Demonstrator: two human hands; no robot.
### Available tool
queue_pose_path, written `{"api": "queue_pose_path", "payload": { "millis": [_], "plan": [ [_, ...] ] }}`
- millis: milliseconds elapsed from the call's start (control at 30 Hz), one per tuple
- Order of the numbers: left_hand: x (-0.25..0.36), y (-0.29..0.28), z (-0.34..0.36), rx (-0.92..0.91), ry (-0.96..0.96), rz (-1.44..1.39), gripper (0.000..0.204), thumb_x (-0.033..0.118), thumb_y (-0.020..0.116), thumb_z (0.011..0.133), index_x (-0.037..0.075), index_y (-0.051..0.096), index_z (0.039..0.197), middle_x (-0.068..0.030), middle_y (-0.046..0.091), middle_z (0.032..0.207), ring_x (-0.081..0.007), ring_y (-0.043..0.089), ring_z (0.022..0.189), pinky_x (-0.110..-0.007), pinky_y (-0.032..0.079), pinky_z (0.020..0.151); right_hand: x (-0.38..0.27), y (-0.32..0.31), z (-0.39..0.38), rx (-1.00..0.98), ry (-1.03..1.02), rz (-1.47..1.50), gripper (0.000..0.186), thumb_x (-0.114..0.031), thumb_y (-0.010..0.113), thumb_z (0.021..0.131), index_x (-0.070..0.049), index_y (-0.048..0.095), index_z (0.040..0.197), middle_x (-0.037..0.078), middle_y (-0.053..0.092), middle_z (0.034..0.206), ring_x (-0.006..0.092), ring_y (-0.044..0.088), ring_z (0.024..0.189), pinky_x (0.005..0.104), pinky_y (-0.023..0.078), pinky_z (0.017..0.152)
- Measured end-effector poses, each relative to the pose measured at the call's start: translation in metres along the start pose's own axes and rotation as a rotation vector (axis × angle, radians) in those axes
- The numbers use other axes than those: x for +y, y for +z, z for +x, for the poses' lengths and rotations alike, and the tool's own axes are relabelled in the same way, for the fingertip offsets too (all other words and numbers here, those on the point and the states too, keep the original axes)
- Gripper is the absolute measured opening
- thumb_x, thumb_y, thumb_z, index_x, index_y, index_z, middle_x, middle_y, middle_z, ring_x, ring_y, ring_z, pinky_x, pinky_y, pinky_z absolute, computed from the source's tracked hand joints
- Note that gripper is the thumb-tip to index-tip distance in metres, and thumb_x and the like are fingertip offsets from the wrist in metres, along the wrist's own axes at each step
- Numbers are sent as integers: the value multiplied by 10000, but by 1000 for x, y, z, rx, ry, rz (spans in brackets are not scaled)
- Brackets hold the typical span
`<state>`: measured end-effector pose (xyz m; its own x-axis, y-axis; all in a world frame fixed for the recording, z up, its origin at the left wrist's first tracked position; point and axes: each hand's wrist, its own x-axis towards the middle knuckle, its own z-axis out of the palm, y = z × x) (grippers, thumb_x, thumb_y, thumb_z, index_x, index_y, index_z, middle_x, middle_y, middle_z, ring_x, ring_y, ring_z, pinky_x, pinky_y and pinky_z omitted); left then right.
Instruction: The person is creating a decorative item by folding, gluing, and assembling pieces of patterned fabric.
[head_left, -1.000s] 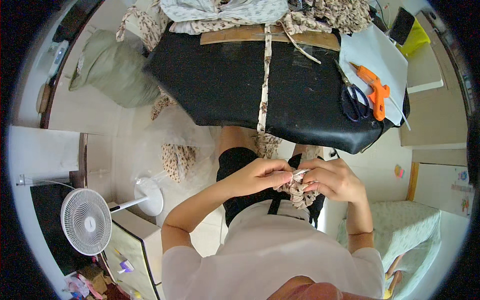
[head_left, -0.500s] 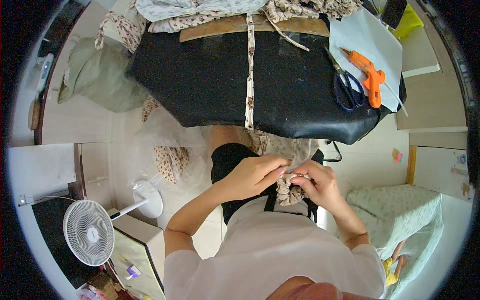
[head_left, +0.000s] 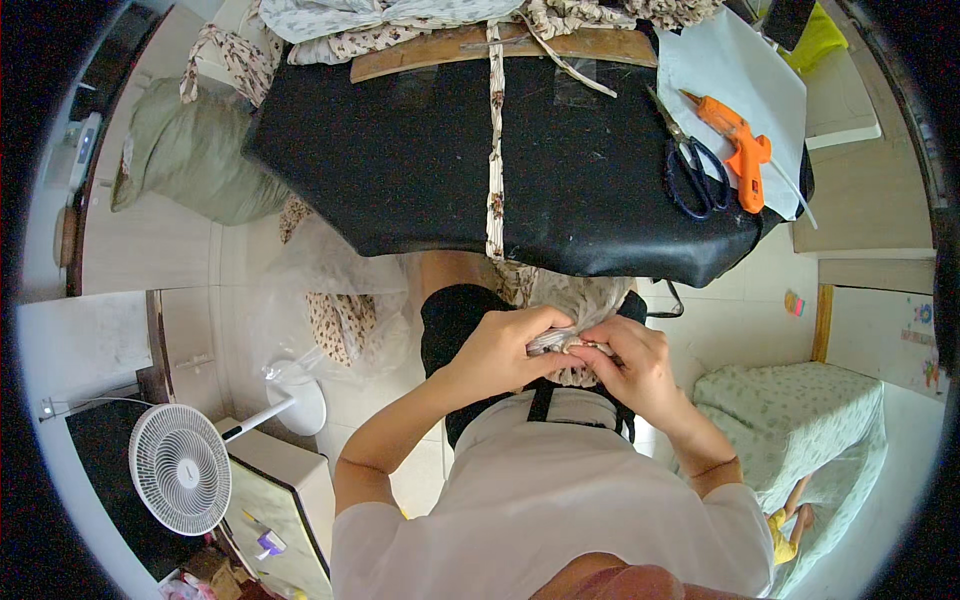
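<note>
Over my lap, my left hand pinches one end of a gathered cream fabric piece with a brown print. My right hand grips the same cloth, thumb and fingers closed close to the left fingertips. Part of the fabric is hidden behind the fingers, and a bunched bit hangs beneath them. Sheer pale wrapping lies just beyond both hands. From the table's front edge, a long ruched strip of similar cloth runs away across the black table cover.
Dark-handled scissors and an orange glue gun lie at the table's right on a pale sheet. A curved wooden board and heaped fabric are at the back. A white fan stands lower left.
My fingers have shifted on the fabric. The left hand has turned to show a pale folded part, and less of the bunched cloth shows below the hands.
</note>
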<state>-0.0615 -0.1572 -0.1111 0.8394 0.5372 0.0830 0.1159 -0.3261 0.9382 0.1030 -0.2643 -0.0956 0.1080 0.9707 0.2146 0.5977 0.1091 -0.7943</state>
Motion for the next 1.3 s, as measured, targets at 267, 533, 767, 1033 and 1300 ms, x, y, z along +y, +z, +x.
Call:
{"api": "queue_pose_path", "payload": {
  "millis": [267, 533, 767, 1033, 1300],
  "plan": [
    [0, -6, 0, -53, 22, -85, 224, 149, 717, 790, 12, 661, 958, -100, 656, 758, -158, 635, 628, -263, 468, 538, 0, -16, 2, 36, 54, -60, 221, -145, 798, 665, -34, 624, 744, 72, 610, 657, 219, 607, 571, 306, 481, 502],
    [8, -12, 3, -147, 47, -189, 201, 138, 649, 854, -3, 642, 997, -116, 649, 782, -173, 630, 647, -270, 471, 573, 1, -32, 31, 42, -296, -154, 454, -218, 793, 673, -24, 606, 1038, 127, 635, 900, 266, 640, 759, 354, 508, 631],
    [16, -15, 1, -266, 56, -140, 193, 146, 638, 856, 16, 644, 999, -129, 657, 823, -239, 643, 674, -300, 485, 579, 14, -33, 14, -300, -255, 170, 367, -159, 750, 727, -24, 625, 1045, 113, 655, 849, 276, 648, 739, 365, 513, 632],
    [7, -34, 24, -230, -5, 158, 242, 231, 673, 835, 44, 642, 986, -114, 657, 798, -208, 641, 648, -299, 486, 570, 24, -17, 10, -53, -168, 93, 164, -116, 726, 758, -21, 646, 865, 102, 656, 790, 265, 642, 684, 349, 503, 589],
    [-3, -120, 202, 425, 26, 637, 333, 326, 607, 870, -2, 662, 887, -182, 652, 708, -308, 656, 657, -382, 511, 613, 37, -5, 10, -20, -212, 129, 159, -153, 726, 770, -46, 638, 851, 89, 661, 776, 250, 651, 660, 340, 512, 567]
  ]
}}
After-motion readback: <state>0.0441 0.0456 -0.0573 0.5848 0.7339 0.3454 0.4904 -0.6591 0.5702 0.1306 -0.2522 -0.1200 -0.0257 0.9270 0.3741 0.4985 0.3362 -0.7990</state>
